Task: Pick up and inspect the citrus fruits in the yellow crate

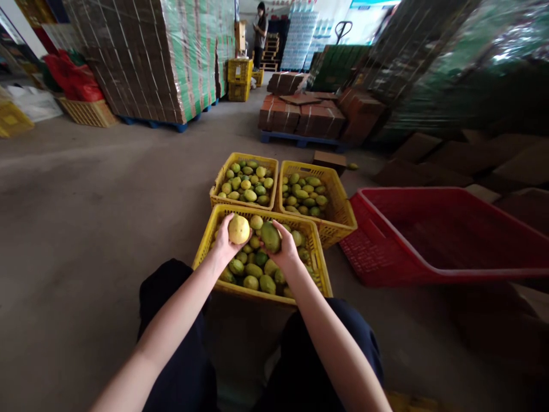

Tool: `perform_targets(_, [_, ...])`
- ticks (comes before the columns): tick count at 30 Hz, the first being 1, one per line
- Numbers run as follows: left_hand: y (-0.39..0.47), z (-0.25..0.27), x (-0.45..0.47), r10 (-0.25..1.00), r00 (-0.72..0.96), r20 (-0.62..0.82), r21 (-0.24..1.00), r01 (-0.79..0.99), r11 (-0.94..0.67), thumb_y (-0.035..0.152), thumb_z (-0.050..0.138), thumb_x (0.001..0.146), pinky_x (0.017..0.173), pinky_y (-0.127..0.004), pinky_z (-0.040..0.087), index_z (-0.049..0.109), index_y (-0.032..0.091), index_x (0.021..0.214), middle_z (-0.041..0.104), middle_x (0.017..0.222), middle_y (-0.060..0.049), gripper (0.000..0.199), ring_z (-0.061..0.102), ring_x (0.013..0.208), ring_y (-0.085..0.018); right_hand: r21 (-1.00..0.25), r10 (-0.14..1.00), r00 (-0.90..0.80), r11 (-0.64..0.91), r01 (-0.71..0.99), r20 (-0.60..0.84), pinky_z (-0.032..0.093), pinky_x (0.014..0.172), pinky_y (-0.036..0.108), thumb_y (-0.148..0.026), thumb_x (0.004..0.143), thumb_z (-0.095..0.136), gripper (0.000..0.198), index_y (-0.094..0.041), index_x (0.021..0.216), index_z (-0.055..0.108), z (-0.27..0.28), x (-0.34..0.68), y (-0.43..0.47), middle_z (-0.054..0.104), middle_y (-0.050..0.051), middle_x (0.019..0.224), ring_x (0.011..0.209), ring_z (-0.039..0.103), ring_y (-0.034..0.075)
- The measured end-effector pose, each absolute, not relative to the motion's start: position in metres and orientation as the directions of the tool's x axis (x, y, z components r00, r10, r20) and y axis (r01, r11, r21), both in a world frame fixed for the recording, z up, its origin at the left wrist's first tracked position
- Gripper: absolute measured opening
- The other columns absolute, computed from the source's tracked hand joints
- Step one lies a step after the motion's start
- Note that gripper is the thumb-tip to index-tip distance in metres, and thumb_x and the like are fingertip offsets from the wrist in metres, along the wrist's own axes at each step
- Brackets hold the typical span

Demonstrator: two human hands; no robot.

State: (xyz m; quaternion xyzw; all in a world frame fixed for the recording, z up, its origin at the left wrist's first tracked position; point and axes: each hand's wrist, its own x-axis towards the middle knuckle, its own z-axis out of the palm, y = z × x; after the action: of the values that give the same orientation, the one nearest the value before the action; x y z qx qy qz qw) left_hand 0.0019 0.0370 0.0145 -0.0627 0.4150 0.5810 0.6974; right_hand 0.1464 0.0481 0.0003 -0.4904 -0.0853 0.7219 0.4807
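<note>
My left hand (225, 240) is closed around a yellow lemon (239, 229), which faces up between thumb and fingers. In my right hand (286, 247) is a dark green lemon (270, 237), gripped from its right side. Both hands hover over the near yellow crate (205, 245), which holds many green and yellowish lemons (267, 284). The two held fruits are apart, a short gap between them. Behind this crate stand two more yellow crates, the back left crate (213, 193) with mixed yellow and green fruit, the back right crate (341, 212) with mostly green fruit.
A large red crate (369, 243) stands at the right, beside the yellow crates. Farther back are cartons (300, 117) on a blue pallet, wrapped stacks (189, 63), a pallet jack handle (342, 30) and a standing person (259, 35). A small cardboard box (329, 161) lies behind the crates.
</note>
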Motion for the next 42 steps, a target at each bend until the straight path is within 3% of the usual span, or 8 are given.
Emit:
perform_targets(6, [0.044, 0.004, 0.000, 0.669, 0.001, -0.744, 0.364, -0.838, 0.407, 0.026, 0.041, 0.100, 0.056, -0.027, 0.056, 0.069, 0.014, 0.114, 0.068, 0.069, -0.003, 0.033, 0.065, 0.055, -0.017, -0.569, 0.755, -0.114, -0.575, -0.588, -0.645, 0.051, 0.042, 0.025, -0.033, 0.094, 0.054, 0.021, -0.020, 0.081, 0.064, -0.003, 0.148, 0.048, 0.065, 0.000, 0.056, 0.046, 0.059, 0.015])
perform_targets(11, [0.040, 0.003, 0.000, 0.704, -0.017, -0.710, 0.418, -0.815, 0.401, 0.048, 0.050, 0.097, 0.056, -0.030, 0.057, 0.069, 0.017, 0.113, 0.071, 0.076, -0.005, 0.039, 0.067, 0.062, -0.020, -0.550, 0.723, -0.083, -0.589, -0.592, -0.686, 0.053, 0.049, 0.027, -0.034, 0.102, 0.046, 0.029, -0.020, 0.082, 0.062, -0.003, 0.144, 0.046, 0.060, 0.000, 0.052, 0.052, 0.062, 0.017])
perform_targets(15, [0.038, 0.010, 0.000, 0.744, -0.038, -0.667, 0.428, -0.837, 0.341, 0.036, 0.061, 0.095, 0.061, -0.028, 0.059, 0.067, 0.021, 0.115, 0.069, 0.073, -0.002, 0.026, 0.066, 0.062, -0.017, -0.627, 0.744, -0.023, -0.579, -0.521, -0.668, 0.050, 0.048, 0.023, -0.030, 0.095, 0.064, 0.014, -0.020, 0.086, 0.063, 0.001, 0.141, 0.045, 0.065, -0.002, 0.058, 0.051, 0.059, 0.014])
perform_targets(20, [0.039, 0.010, 0.002, 0.682, 0.052, -0.730, 0.355, -0.823, 0.443, 0.024, 0.039, 0.101, 0.053, -0.026, 0.057, 0.068, 0.014, 0.112, 0.069, 0.070, -0.007, 0.032, 0.066, 0.058, -0.018, -0.605, 0.718, -0.026, -0.604, -0.519, -0.695, 0.053, 0.045, 0.025, -0.038, 0.098, 0.059, 0.021, -0.020, 0.087, 0.063, 0.001, 0.142, 0.046, 0.064, -0.001, 0.057, 0.051, 0.063, 0.016])
perform_targets(25, [0.035, 0.014, 0.002, 0.704, 0.071, -0.707, 0.336, -0.842, 0.422, 0.039, 0.053, 0.097, 0.052, -0.028, 0.059, 0.067, 0.017, 0.109, 0.069, 0.072, -0.005, 0.028, 0.068, 0.060, -0.019, -0.568, 0.704, -0.040, -0.605, -0.558, -0.710, 0.055, 0.046, 0.027, -0.040, 0.102, 0.050, 0.028, -0.020, 0.086, 0.062, 0.002, 0.141, 0.047, 0.067, 0.000, 0.059, 0.053, 0.067, 0.017])
perform_targets(31, [0.034, 0.016, -0.002, 0.764, 0.046, -0.644, 0.365, -0.859, 0.359, 0.039, 0.059, 0.096, 0.051, -0.023, 0.059, 0.066, 0.015, 0.112, 0.069, 0.072, -0.006, 0.030, 0.069, 0.059, -0.017, -0.618, 0.781, -0.066, -0.539, -0.572, -0.621, 0.048, 0.038, 0.020, -0.025, 0.090, 0.067, 0.006, -0.021, 0.087, 0.065, 0.000, 0.140, 0.046, 0.070, -0.002, 0.063, 0.045, 0.060, 0.012])
perform_targets(35, [0.035, 0.012, -0.004, 0.744, 0.160, -0.648, 0.255, -0.876, 0.410, 0.039, 0.040, 0.101, 0.049, -0.027, 0.058, 0.063, 0.007, 0.125, 0.073, 0.081, -0.015, 0.046, 0.071, 0.065, -0.022, -0.581, 0.779, -0.149, -0.567, -0.584, -0.609, 0.038, 0.031, 0.020, -0.038, 0.096, 0.055, 0.025, -0.019, 0.082, 0.063, -0.004, 0.143, 0.048, 0.064, 0.001, 0.054, 0.039, 0.054, 0.013])
perform_targets(42, [0.034, 0.017, 0.003, 0.772, 0.109, -0.626, 0.356, -0.840, 0.408, 0.034, 0.044, 0.102, 0.054, -0.029, 0.060, 0.064, 0.012, 0.126, 0.072, 0.078, -0.009, 0.038, 0.073, 0.067, -0.023, -0.543, 0.732, -0.127, -0.599, -0.589, -0.670, 0.051, 0.041, 0.025, -0.033, 0.097, 0.052, 0.020, -0.019, 0.090, 0.064, 0.000, 0.140, 0.047, 0.068, 0.002, 0.060, 0.050, 0.064, 0.017])
